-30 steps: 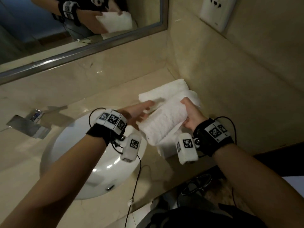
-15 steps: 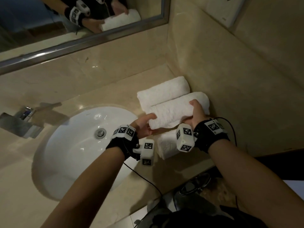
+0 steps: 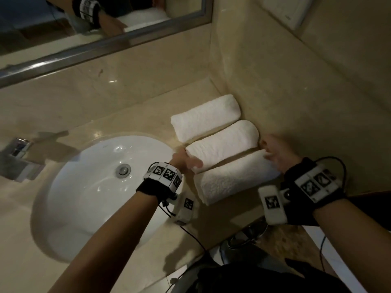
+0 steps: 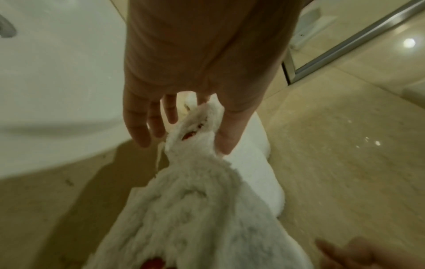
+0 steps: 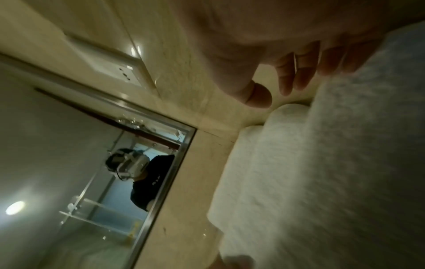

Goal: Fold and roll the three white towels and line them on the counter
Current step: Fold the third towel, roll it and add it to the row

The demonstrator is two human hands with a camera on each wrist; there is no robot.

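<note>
A: Report hand positions, nearest item first.

B: The left hand (image 3: 186, 160) rests at the sink-side end of the middle towel (image 3: 222, 144). In the left wrist view its fingers (image 4: 138, 125) are extended and the thumb lies against the towel end; nothing is gripped. The right hand (image 3: 277, 153) sits at the wall-side end of the near towel (image 3: 234, 178), fingers (image 5: 299, 72) loosely extended, touching terry, not closed round it.

A: Towel layout?

B: Three rolled white towels lie side by side on the bench (image 3: 131, 269), each touching its neighbour. The far towel (image 3: 205, 117) is untouched by either hand.

A: Surroundings and obstructions?

B: The sink (image 3: 84, 187) sits just left of the towel ends, with its drain (image 3: 123, 170) at centre. The faucet (image 3: 19, 157) stands at the far left. The side wall (image 3: 296, 98) runs beside the right ends of the towels, leaving little room for the right hand. The mirror (image 3: 84, 17) hangs behind; a socket plate (image 3: 289, 9) is mounted high on the side wall.
</note>
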